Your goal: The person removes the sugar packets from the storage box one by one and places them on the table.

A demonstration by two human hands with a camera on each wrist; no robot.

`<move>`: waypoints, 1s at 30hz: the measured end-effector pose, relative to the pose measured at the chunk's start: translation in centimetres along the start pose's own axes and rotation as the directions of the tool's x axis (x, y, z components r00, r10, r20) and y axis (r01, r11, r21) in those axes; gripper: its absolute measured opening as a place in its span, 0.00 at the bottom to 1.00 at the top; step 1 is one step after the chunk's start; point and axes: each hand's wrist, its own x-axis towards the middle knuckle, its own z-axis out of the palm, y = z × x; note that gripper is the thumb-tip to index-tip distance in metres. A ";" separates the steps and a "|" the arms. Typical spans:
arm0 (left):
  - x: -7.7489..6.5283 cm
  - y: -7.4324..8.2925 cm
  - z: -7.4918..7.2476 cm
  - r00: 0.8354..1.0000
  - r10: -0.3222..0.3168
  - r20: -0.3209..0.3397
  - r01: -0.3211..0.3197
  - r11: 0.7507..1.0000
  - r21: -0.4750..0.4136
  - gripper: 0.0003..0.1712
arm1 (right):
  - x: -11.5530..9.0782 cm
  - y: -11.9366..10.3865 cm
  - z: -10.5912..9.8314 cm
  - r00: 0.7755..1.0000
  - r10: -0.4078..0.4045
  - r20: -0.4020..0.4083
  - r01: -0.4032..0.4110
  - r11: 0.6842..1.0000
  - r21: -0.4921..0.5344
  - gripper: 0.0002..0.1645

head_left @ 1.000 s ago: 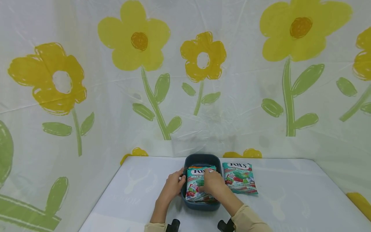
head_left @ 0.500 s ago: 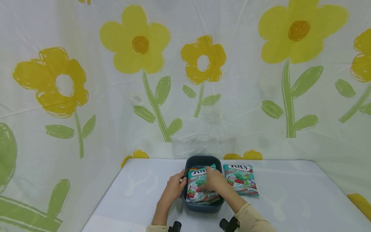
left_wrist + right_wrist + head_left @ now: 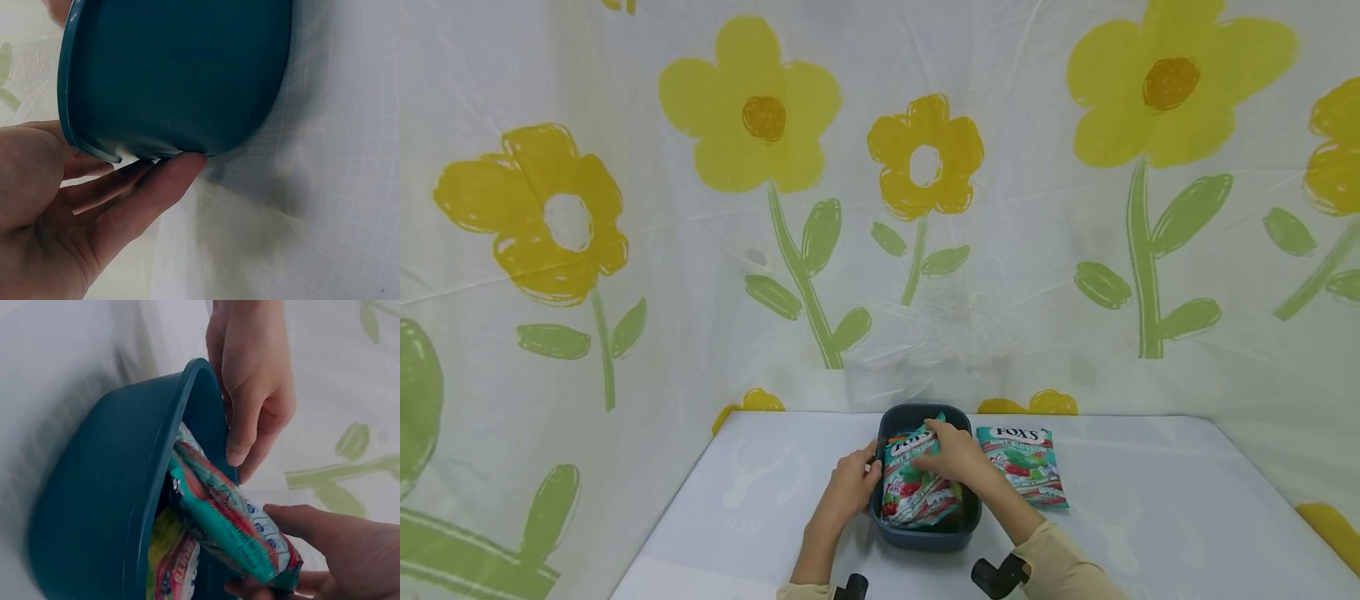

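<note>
A dark teal plastic bin [image 3: 925, 542] stands on the white table. My left hand [image 3: 850, 482] grips its left side, thumb over the rim and fingers against the outer wall, as the left wrist view shows the fingertips [image 3: 187, 164] there. Inside the bin, a green and red Fox's Mint Blossom candy bag [image 3: 910, 483] tilts with its right side raised. My right hand [image 3: 958, 457] pinches that bag at its upper right, with the thumb [image 3: 294, 520] on its face in the right wrist view. Underneath lies another candy bag [image 3: 178, 556] with yellow and red print, partly hidden.
A second Fox's Mint Blossom bag [image 3: 1021, 467] lies flat on the table, just right of the bin. Behind the table [image 3: 1150, 500] hangs a white curtain [image 3: 1030, 275] printed with yellow flowers.
The bag in the bin has gone from lying nearly flat to tilted, its right side lifted by my right hand. More of the bin's inside shows at lower right. The left hand keeps its grip.
</note>
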 end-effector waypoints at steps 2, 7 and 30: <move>0.0 0.0 0.0 1.000 0.004 -0.001 -0.004 1.000 -0.003 0.26 | 0.0 -0.1 0.1 1.000 -0.022 -0.007 0.022 1.000 -0.016 0.42; 0.0 -0.1 -0.1 1.000 0.017 -0.003 -0.017 1.000 -0.020 0.26 | -0.2 -0.5 0.1 0.997 -0.071 -0.012 0.071 0.997 -0.036 0.43; 0.0 0.0 0.0 1.000 0.022 -0.004 -0.022 1.000 -0.012 0.27 | 0.9 0.9 0.8 1.000 -0.013 -0.004 0.014 0.903 0.430 0.39</move>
